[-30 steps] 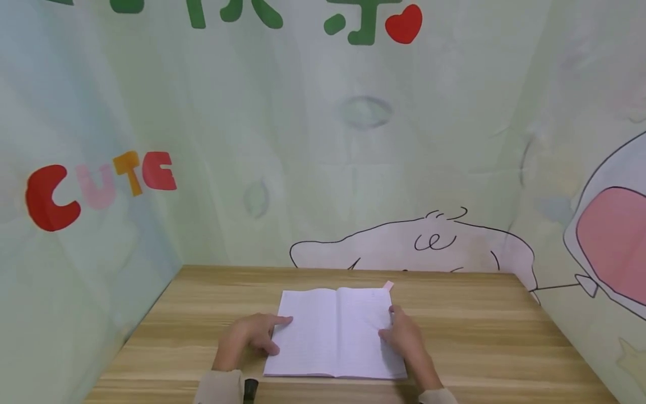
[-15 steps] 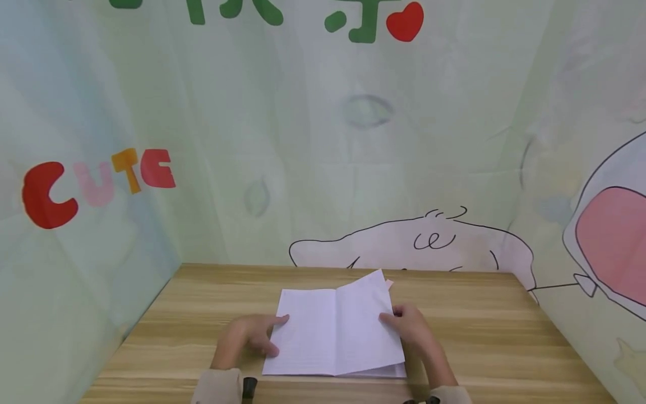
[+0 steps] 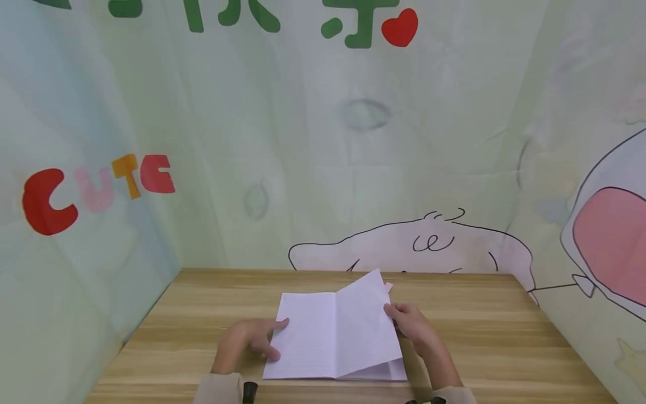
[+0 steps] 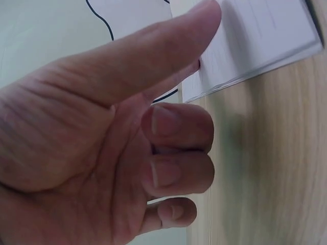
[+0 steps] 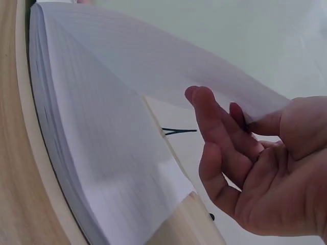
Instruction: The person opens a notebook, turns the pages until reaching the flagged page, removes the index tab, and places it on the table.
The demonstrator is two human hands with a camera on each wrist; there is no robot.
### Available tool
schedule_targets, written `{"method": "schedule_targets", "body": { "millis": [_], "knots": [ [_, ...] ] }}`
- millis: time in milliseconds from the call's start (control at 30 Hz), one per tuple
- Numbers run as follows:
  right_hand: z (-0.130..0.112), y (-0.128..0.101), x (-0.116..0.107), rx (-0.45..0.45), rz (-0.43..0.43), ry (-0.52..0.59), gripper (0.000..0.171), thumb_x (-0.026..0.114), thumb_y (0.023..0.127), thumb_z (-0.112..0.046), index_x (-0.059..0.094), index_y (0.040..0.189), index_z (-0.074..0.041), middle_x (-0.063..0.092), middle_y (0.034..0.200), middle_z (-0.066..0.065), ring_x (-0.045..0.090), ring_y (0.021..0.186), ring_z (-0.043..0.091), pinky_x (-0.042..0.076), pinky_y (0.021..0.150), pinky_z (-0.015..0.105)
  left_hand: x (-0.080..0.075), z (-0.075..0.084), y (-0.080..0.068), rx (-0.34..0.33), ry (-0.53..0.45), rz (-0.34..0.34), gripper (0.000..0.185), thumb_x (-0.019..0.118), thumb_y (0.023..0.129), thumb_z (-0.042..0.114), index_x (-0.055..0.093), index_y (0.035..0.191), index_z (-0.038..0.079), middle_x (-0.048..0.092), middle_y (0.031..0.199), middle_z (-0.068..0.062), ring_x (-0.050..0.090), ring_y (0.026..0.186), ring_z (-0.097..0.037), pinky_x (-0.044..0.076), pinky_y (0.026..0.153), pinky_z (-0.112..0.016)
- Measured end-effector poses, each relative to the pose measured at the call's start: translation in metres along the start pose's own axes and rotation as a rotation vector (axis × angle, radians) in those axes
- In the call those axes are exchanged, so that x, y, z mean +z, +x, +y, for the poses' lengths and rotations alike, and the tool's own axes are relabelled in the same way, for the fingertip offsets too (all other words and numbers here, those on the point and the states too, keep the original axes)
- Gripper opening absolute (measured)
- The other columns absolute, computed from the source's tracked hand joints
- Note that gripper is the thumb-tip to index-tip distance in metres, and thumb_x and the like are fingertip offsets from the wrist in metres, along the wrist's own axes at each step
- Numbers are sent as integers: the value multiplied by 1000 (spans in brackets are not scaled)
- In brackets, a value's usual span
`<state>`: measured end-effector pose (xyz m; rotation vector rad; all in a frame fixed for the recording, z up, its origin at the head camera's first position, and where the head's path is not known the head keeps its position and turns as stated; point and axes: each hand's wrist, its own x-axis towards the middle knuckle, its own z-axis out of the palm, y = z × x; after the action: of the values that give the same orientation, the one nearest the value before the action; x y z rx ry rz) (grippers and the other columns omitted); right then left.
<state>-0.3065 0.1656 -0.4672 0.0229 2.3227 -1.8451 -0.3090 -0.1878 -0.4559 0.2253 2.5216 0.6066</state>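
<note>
Open lined notebook (image 3: 335, 335) lying flat near the middle of the wooden bench (image 3: 504, 336), close to the near edge, spine running from near edge to far edge. Left hand (image 3: 249, 342) resting on the bench at the notebook's left margin, index finger and thumb stretched onto the left page, the other three fingers curled under in the left wrist view and gripping nothing; apparently just steadying the book. Right hand (image 3: 411, 324) at the right margin, pinching a single page (image 3: 365, 322) by its outer edge between thumb and fingertips (image 5: 204, 109), clear in the right wrist view. Page lifted off the stack beneath and tilted, free edge raised on the right, inner edge bound at the spine. Small pink tab (image 3: 388, 287) peeking out past the far right corner of the notebook.

Key relation: the held page hinged along the spine, which lies to the left of the right hand and parallel to the page's long axis. Any swing of the sheet therefore judged to run leftward, across the spine toward the left hand. Right hand alone on the sheet; left hand well apart from it, across the spread.

Cartoon-printed backdrop (image 3: 353, 168) behind the far edge and along both sides.
</note>
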Motion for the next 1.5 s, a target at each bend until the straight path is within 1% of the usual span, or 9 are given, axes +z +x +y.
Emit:
{"method": "schedule_targets", "body": {
  "millis": [233, 400, 633, 733, 900, 1000, 1267, 1400, 1500],
  "knots": [
    [2, 3, 11, -32, -20, 108, 44, 38, 108, -18, 48, 128, 20, 63, 95, 13, 60, 82, 19, 50, 73, 33, -1, 4, -5, 37, 14, 7, 77, 82, 82, 17, 46, 150, 11, 44, 149, -24, 39, 139, -42, 28, 112, -58],
    [1, 4, 19, -33, -54, 180, 41, 37, 108, -16, 46, 129, 18, 61, 99, 13, 59, 85, 18, 50, 75, 33, -1, 4, -6, 35, 2, 11, 77, 82, 82, 17, 47, 150, 11, 44, 149, -24, 38, 139, -43, 27, 112, -58],
    [-1, 5, 31, -3, -38, 189, 35, 43, 104, -12, 45, 130, 12, 60, 105, 14, 61, 86, 19, 49, 72, 33, 0, 4, -7, -15, -8, -2, 77, 82, 82, 21, 47, 150, 15, 43, 151, -24, 37, 139, -45, 27, 111, -61],
    [0, 5, 34, -8, -95, 242, 32, 42, 103, -11, 43, 128, 10, 61, 102, 11, 63, 84, 18, 50, 72, 32, 0, 4, -7, -24, -16, -4, 76, 82, 83, 21, 47, 150, 16, 42, 151, -24, 36, 139, -45, 26, 111, -62],
    [2, 6, 39, -16, -243, 383, 28, 40, 105, -12, 36, 127, 5, 60, 102, 4, 65, 85, 15, 50, 77, 32, -1, 4, -9, -23, -20, 3, 76, 82, 83, 22, 47, 150, 16, 42, 152, -22, 36, 140, -44, 26, 111, -62],
    [2, 7, 43, -11, -279, 435, 25, 40, 106, -14, 34, 123, 2, 59, 100, 2, 65, 83, 13, 50, 78, 31, -1, 2, -7, -13, -5, -6, 77, 81, 83, 24, 46, 151, 16, 41, 152, -23, 36, 140, -44, 26, 111, -62],
    [4, 4, 58, -4, -242, 396, 28, 47, 105, -19, 39, 122, 1, 58, 104, 6, 61, 91, 15, 50, 79, 31, 5, -16, 11, 1, -4, -4, 82, 82, 81, 35, 45, 152, 21, 40, 154, -19, 35, 141, -43, 25, 112, -62],
    [5, 2, 64, 3, -257, 388, 31, 50, 104, -21, 39, 124, 0, 61, 103, 6, 65, 89, 17, 52, 77, 32, 5, -14, 10, 9, -1, 1, 77, 80, 84, 36, 46, 151, 19, 42, 153, -18, 37, 140, -41, 27, 112, -60],
    [6, 2, 68, 6, -274, 390, 30, 52, 103, -20, 41, 123, 0, 63, 99, 4, 67, 86, 16, 52, 74, 31, 1, -6, 1, 87, 18, 42, 66, 75, 89, 30, 51, 147, 11, 48, 148, -20, 42, 137, -41, 31, 110, -58]
  ]
}}
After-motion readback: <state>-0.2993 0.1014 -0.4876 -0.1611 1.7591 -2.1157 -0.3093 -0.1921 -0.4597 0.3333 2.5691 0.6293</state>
